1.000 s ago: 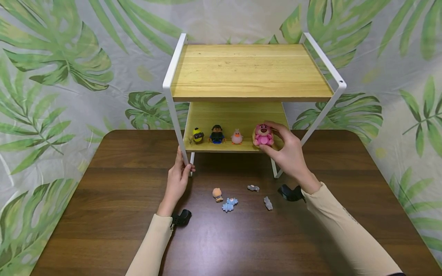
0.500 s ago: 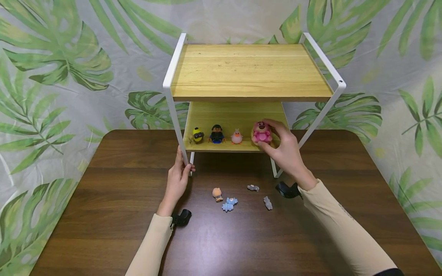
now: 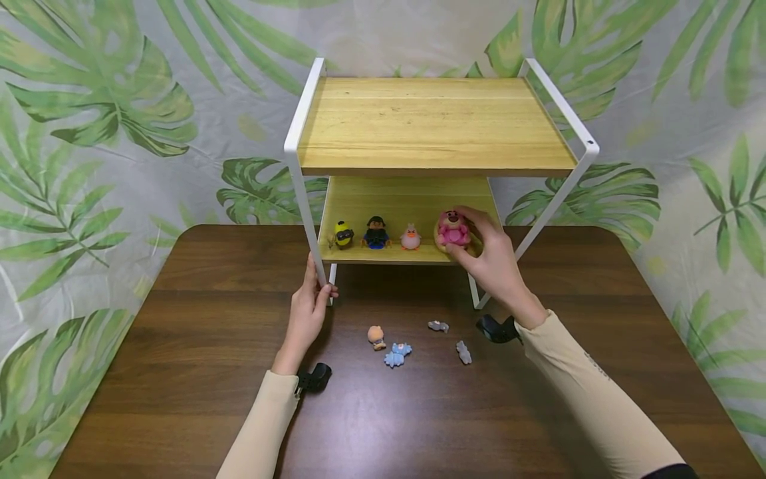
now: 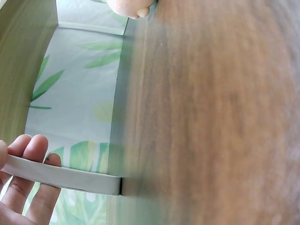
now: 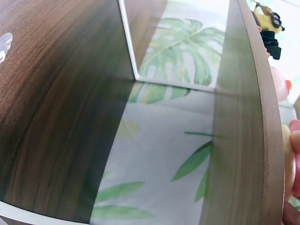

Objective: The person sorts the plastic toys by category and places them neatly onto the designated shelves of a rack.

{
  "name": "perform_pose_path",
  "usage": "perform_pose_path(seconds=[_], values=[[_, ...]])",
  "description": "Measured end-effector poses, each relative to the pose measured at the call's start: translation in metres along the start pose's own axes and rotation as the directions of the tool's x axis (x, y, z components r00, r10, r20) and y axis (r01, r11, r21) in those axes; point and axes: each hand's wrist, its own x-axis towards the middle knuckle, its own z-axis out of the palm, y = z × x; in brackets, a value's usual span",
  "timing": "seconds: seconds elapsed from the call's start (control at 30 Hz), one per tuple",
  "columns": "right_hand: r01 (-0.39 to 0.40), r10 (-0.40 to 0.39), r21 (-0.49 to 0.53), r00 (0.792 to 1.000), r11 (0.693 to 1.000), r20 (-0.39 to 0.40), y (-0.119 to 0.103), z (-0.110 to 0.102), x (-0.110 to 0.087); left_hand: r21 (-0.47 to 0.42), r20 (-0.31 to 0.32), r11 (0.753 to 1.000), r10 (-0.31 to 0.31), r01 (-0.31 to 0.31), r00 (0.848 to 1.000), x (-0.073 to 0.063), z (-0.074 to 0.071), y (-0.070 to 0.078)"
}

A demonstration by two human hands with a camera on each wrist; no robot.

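Observation:
My right hand (image 3: pixel 495 263) holds a pink bear figure (image 3: pixel 453 230) between thumb and fingers, at the right end of the lower shelf (image 3: pixel 413 193). Whether its base touches the board cannot be seen for certain. To its left stand a pale pink duck figure (image 3: pixel 410 237), a figure with a dark cap (image 3: pixel 376 233) and a yellow figure with dark glasses (image 3: pixel 342 235). My left hand (image 3: pixel 305 319) grips the white front leg (image 4: pixel 65 177) of the rack, its fingers curled around the bar in the left wrist view. The right wrist view catches only the bear's edge (image 5: pixel 289 164).
On the brown table (image 3: pixel 383 426) before the rack lie an orange-headed figure (image 3: pixel 376 336), a light blue figure (image 3: pixel 397 354) and two small grey figures, one nearer the rack (image 3: pixel 438 326) and one closer to me (image 3: pixel 463 352). The rack's upper shelf (image 3: pixel 431 123) overhangs the lower one.
My right hand has shifted slightly left along the lower shelf with the pink bear figure, which now leans back a little. My left hand has stayed on the rack leg.

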Motion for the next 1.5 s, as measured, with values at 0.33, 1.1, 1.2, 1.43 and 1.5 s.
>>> perform_pose_path(seconds=[0.33, 1.1, 1.2, 1.43, 1.5], values=[[-0.042, 0.041, 0.009, 0.998, 0.999, 0.05, 0.0, -0.002, 0.001, 0.011, 0.008, 1.0, -0.009, 0.009, 1.0, -0.002, 0.0, -0.006], [0.1, -0.094, 0.087, 0.993, 0.991, -0.067, -0.048, -0.014, -0.008, 0.024, 0.008, 1.0, -0.002, 0.002, 1.0, -0.003, 0.0, -0.006], [0.134, -0.125, 0.11, 0.989, 0.985, -0.082, -0.048, -0.015, -0.01, 0.024, 0.009, 1.0, -0.009, 0.009, 1.0, -0.003, 0.0, -0.005], [0.184, -0.17, 0.169, 0.981, 0.968, -0.096, -0.051, -0.02, -0.016, 0.024, 0.009, 1.0, -0.014, 0.014, 1.0, -0.003, 0.0, -0.005], [0.197, -0.182, 0.187, 0.979, 0.962, -0.095, -0.052, -0.021, -0.018, 0.024, 0.01, 1.0, -0.015, 0.014, 1.0, -0.003, 0.0, -0.005]])
